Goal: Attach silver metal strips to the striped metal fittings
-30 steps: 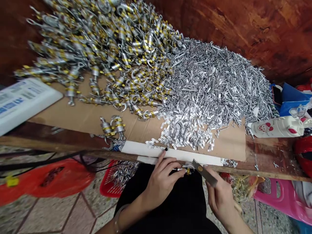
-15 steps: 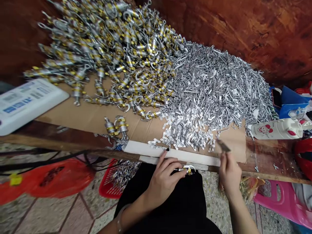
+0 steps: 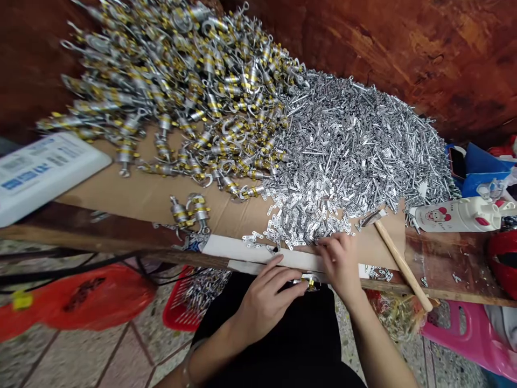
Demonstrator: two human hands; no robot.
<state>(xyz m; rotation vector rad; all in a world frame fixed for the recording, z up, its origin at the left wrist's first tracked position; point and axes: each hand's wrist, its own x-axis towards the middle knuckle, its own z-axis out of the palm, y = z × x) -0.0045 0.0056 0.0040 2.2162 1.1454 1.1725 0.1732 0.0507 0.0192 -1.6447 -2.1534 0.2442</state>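
My left hand (image 3: 262,299) is closed on a silver-and-yellow metal hook fitting (image 3: 310,282) at the bench's front edge; the fingers cover part of it. My right hand (image 3: 341,261) is curled at the near rim of a pile of small perforated metal plates (image 3: 311,215). Whatever is between its fingertips is too small to make out. A hammer (image 3: 399,258) with a wooden handle lies to the right of this hand, its head on the cardboard and its handle end past the bench edge.
Many hook fittings (image 3: 194,81) are heaped at the back left. Two more fittings (image 3: 197,210) lie nearer. A white box (image 3: 48,175) is at far left, and a white bottle (image 3: 452,214) lies at right. Below are a red basket (image 3: 173,312) and a pink stool (image 3: 468,339).
My right hand has let go of the hammer, which now lies at the right, and has moved left to the small plates. My left hand keeps its hold on the hook fitting.
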